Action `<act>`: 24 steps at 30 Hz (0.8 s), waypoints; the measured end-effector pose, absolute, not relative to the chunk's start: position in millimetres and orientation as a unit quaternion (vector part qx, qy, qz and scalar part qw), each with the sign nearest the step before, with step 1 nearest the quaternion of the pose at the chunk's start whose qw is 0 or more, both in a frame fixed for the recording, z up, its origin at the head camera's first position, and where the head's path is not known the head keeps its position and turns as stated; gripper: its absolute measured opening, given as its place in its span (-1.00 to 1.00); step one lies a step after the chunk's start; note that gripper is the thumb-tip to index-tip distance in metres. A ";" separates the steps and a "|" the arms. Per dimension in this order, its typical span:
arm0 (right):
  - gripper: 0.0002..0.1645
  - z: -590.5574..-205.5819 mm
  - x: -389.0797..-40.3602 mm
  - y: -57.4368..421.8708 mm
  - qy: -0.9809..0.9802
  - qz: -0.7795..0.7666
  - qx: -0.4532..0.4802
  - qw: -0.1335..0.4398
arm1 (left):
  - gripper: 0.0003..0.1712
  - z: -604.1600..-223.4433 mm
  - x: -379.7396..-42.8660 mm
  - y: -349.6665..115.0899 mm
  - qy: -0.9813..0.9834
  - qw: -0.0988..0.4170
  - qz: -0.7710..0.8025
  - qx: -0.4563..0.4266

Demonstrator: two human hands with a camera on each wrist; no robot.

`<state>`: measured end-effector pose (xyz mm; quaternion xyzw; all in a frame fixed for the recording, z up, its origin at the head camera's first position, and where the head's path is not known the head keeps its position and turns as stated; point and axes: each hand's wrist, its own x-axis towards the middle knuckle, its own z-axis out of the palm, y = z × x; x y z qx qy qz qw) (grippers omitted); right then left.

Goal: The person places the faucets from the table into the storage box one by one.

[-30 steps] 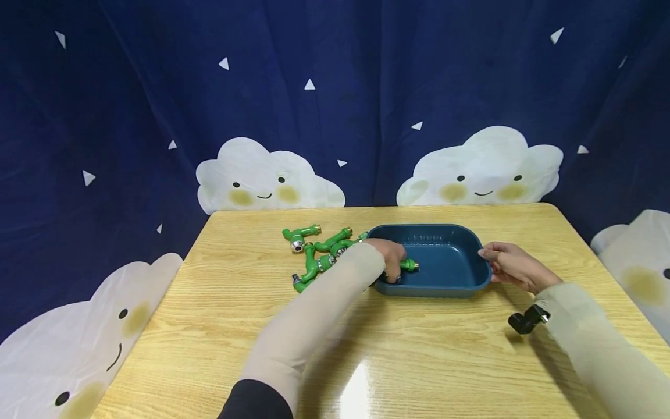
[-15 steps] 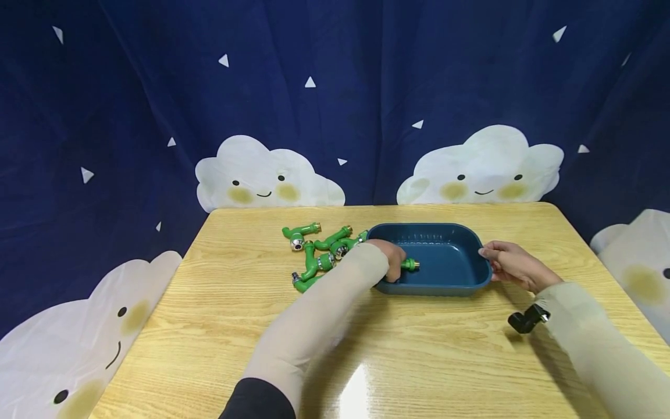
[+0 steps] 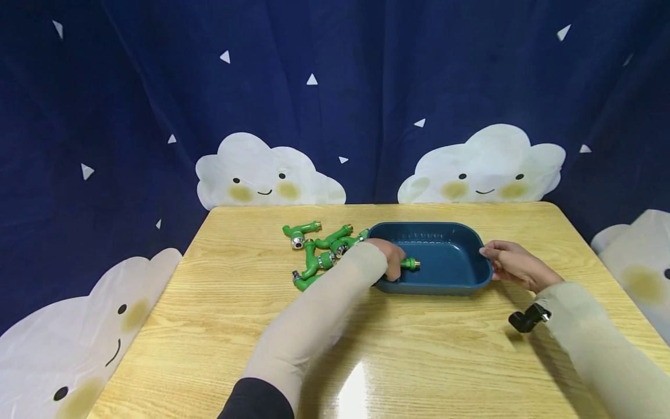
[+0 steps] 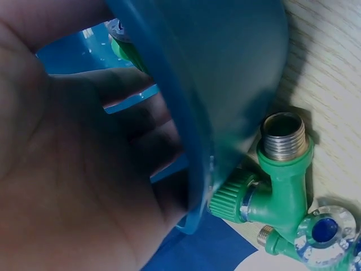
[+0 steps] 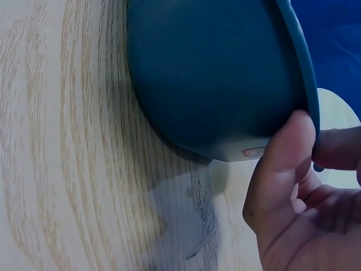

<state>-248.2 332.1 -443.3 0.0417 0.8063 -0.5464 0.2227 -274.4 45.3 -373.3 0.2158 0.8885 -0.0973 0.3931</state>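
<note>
A dark blue plastic basin stands on the wooden table. My left hand reaches over its left end, fingers curled down inside around a green faucet. The faucet's brass threaded end sticks out to the right of the hand; in the left wrist view, a bit of its green body shows between thumb and fingers, and the rim hides the rest. At the opposite end, my right hand pinches the basin's rim between thumb and fingers, also plain in the right wrist view.
Several green faucets lie in a loose group left of the basin, among them one faucet at the back and another faucet close against the basin's outer wall. A dark blue curtain with clouds hangs behind the table.
Both hands, the basin and the faucets stay practically in place. The head view has shifted very slightly.
</note>
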 end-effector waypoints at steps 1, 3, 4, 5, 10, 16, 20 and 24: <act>-0.76 -443.1 -248.1 332.4 0.807 -0.546 0.042 0.222 | -0.21 -373.6 -274.8 45.5 0.888 0.394 -0.096 0.215; -0.76 -443.3 -248.1 333.3 0.806 -0.547 0.039 0.222 | -0.20 -374.3 -275.4 45.8 0.889 0.395 -0.094 0.213; -0.76 -443.2 -248.0 333.4 0.806 -0.548 0.038 0.221 | -0.19 -374.8 -275.7 45.9 0.889 0.396 -0.093 0.212; -0.76 -443.1 -247.8 333.3 0.805 -0.550 0.038 0.221 | -0.19 -375.2 -276.0 45.9 0.889 0.396 -0.092 0.213; -0.76 -442.4 -248.0 333.1 0.803 -0.552 0.036 0.220 | -0.19 -379.4 -279.3 44.2 0.888 0.397 -0.080 0.221; -0.75 -440.9 -248.0 333.9 0.806 -0.549 0.039 0.217 | -0.18 -383.1 -281.8 41.1 0.887 0.399 -0.054 0.225; -0.76 -442.1 -247.3 333.9 0.803 -0.553 0.035 0.220 | -0.18 -382.6 -279.6 39.5 0.890 0.392 -0.052 0.227; -0.77 -444.1 -247.5 333.9 0.801 -0.555 0.036 0.222 | -0.19 -381.9 -277.5 37.8 0.892 0.384 -0.053 0.233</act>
